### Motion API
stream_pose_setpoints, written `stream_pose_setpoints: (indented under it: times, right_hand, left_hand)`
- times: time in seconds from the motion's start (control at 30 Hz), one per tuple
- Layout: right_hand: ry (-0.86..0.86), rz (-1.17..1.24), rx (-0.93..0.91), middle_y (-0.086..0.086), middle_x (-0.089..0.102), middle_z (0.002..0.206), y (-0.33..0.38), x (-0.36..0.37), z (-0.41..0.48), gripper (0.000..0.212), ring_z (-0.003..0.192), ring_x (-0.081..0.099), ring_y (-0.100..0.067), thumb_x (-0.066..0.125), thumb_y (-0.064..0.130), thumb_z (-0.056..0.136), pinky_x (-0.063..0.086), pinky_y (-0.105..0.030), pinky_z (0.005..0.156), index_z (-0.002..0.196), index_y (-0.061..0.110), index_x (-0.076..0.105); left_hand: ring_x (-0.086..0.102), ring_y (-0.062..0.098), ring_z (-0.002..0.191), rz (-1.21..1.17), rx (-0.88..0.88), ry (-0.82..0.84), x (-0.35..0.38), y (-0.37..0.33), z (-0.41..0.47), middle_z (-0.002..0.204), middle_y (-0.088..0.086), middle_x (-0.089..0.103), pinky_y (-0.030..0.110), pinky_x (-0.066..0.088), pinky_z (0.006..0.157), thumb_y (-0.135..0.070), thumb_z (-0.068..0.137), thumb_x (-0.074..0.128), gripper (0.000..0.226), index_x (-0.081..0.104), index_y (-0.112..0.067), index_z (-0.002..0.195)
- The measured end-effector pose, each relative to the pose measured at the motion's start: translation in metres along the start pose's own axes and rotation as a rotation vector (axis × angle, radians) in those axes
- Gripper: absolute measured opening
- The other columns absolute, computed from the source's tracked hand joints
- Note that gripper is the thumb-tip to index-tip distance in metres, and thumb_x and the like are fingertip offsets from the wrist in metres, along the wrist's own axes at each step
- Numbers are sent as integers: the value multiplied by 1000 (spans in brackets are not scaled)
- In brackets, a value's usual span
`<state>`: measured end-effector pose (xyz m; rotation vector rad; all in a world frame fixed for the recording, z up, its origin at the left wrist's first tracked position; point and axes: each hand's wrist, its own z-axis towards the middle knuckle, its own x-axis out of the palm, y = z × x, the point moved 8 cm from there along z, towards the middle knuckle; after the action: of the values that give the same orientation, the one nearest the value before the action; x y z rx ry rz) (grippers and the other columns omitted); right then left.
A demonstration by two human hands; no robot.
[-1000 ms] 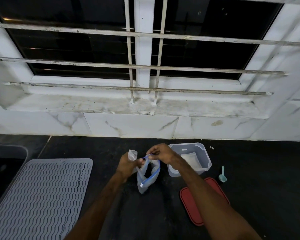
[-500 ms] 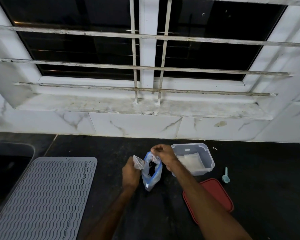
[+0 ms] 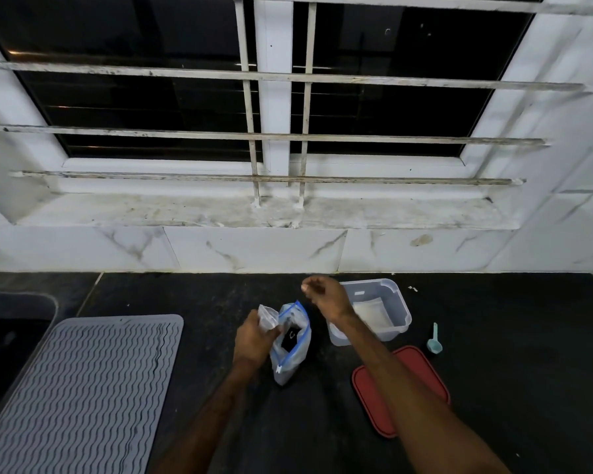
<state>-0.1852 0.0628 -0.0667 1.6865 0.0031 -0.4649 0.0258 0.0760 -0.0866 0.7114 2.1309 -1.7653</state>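
Observation:
A clear zip bag with a blue seal strip stands on the black counter, its mouth open. My left hand grips the bag's left edge, together with a small crumpled clear plastic piece. My right hand is raised above and behind the bag, apart from it, fingers loosely curled with nothing seen in them. Right of the bag sits a clear plastic container with white contents. Its red lid lies in front, partly hidden by my right forearm.
A small teal scoop lies right of the container. A grey ribbed mat covers the counter at left, beside a dark sink. A tiled wall and barred window stand behind.
My right hand has let go of the bag's top and lifted up and back toward the container. The bag's mouth has opened wider. My left hand keeps its hold.

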Motion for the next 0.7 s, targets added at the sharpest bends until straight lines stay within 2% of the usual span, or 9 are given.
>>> stream_pose_setpoints:
  times: [0.07, 0.17, 0.27, 0.33, 0.4, 0.47, 0.5, 0.6, 0.7]
  right_hand:
    - [-34, 101, -45, -5, 71, 88, 18, -25, -4, 5, 74, 64, -11, 63, 9, 92, 54, -25, 67, 94, 13, 66]
    - [-152, 156, -135, -5, 72, 87, 36, -81, -12, 7, 72, 66, -11, 59, 11, 95, 52, -22, 61, 95, 13, 66]
    - [-288, 109, -139, -7, 72, 88, 13, -151, -22, 7, 78, 67, -16, 61, 12, 94, 54, -26, 69, 94, 12, 68]
    - [-366, -5, -93, -6, 73, 88, -23, -195, -31, 12, 83, 68, -23, 62, 13, 93, 55, -38, 77, 89, 21, 69]
    - [-413, -161, -30, -4, 73, 90, -60, -225, -42, 16, 86, 68, -26, 62, 12, 92, 53, -39, 80, 87, 27, 68]
    - [-416, -264, 7, -5, 72, 92, -84, -237, -57, 12, 89, 68, -25, 62, 8, 91, 49, -25, 78, 92, 17, 70]
    - [-412, -298, 14, -6, 72, 94, -91, -239, -64, 11, 90, 67, -23, 62, 6, 91, 46, -22, 78, 94, 12, 70]
    - [-400, -352, -30, -7, 71, 96, -98, -232, -74, 13, 90, 67, -24, 61, 1, 90, 48, -30, 82, 96, 7, 70]
    - [-438, -432, -95, -5, 68, 96, -102, -224, -84, 14, 90, 62, -23, 62, 2, 88, 52, -41, 84, 98, 10, 69]
  left_hand:
    - [63, 20, 92, 19, 16, 23, 2, -4, -4, 94, -1, 62, 29, 46, 73, -31, 78, 78, 37, 58, -12, 103]
    - [61, 14, 86, -20, 52, 41, 0, -15, -16, 91, -5, 61, 21, 41, 63, -36, 77, 79, 36, 54, -17, 95]
    - [63, 13, 85, -143, 128, -16, -13, -23, -31, 89, -4, 64, 23, 47, 65, -40, 76, 79, 36, 55, -19, 92]
    - [64, 13, 84, -194, 195, -45, -22, -28, -42, 89, -5, 64, 29, 52, 69, -47, 72, 79, 40, 54, -23, 92]
    - [64, 8, 85, -216, 258, -41, -26, -34, -55, 92, -10, 65, 29, 53, 72, -55, 64, 77, 46, 53, -30, 94]
    - [64, 7, 90, -213, 307, -12, -22, -42, -67, 98, -16, 63, 24, 52, 74, -56, 58, 78, 53, 51, -33, 97]
    - [64, 8, 92, -203, 328, 11, -17, -45, -74, 100, -17, 62, 23, 52, 75, -56, 57, 79, 56, 50, -33, 99]
    - [62, 6, 95, -155, 386, 82, 9, -54, -91, 102, -16, 63, 22, 52, 76, -59, 62, 77, 57, 52, -28, 102]
    - [64, 10, 89, -158, 423, 109, 43, -66, -107, 92, -10, 65, 27, 52, 78, -62, 69, 73, 45, 61, -25, 92]
